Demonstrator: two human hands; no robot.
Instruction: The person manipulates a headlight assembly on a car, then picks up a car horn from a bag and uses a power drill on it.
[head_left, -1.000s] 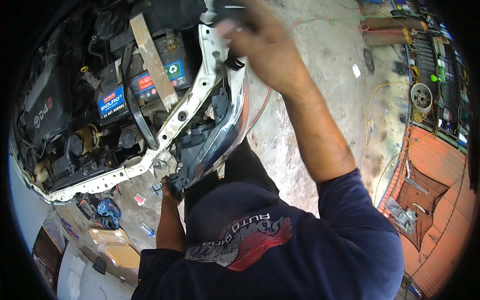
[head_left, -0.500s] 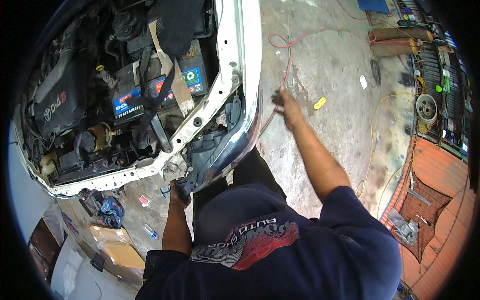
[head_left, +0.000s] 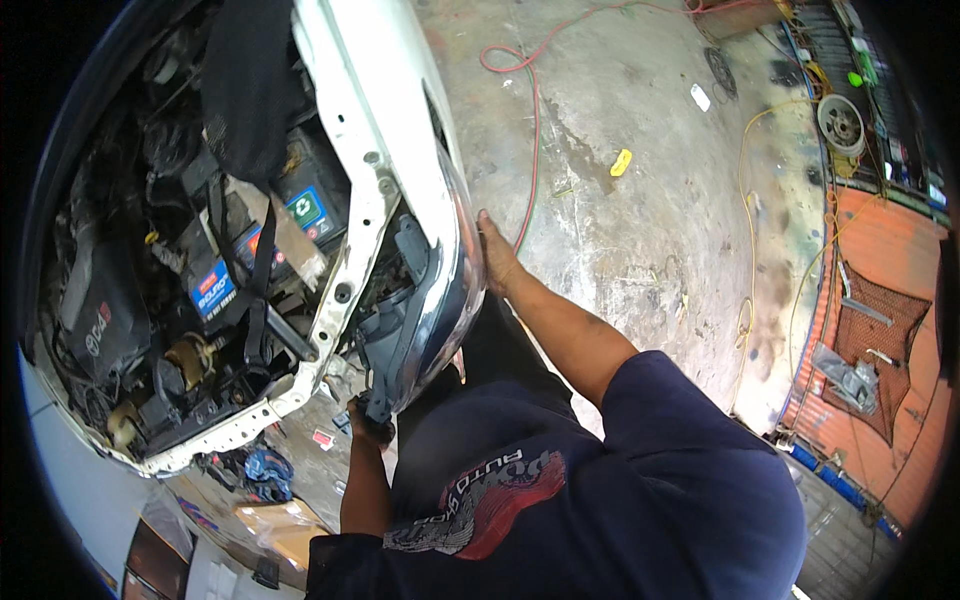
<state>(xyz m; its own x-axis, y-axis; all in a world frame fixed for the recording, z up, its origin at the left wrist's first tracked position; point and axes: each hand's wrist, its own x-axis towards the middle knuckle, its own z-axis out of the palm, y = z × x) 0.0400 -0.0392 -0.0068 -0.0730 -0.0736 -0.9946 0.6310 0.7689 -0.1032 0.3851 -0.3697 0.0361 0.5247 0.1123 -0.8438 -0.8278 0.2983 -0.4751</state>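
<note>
A car headlight (head_left: 398, 335) with a dark housing and clear curved lens sits at the front corner of a white car. My left hand (head_left: 372, 424) is closed around the black inner end of its housing, its fingers partly hidden. Against the outer side of the lens, near the fender's edge, lies my right hand (head_left: 497, 260) with fingers stretched out along it. A pale metal crossbar (head_left: 335, 310) with holes runs beside the headlight.
The exposed engine bay holds a battery (head_left: 305, 205) and a black engine cover (head_left: 100, 320). On the concrete floor lie a red hose (head_left: 535, 130), a yellow object (head_left: 621, 163) and a flattened cardboard box (head_left: 285, 530). A wheel rim (head_left: 840, 124) stands at the right.
My right hand has come in from the open space at the right to touch the headlight's outer side. My left hand stays on the housing's inner end. The view has shifted.
</note>
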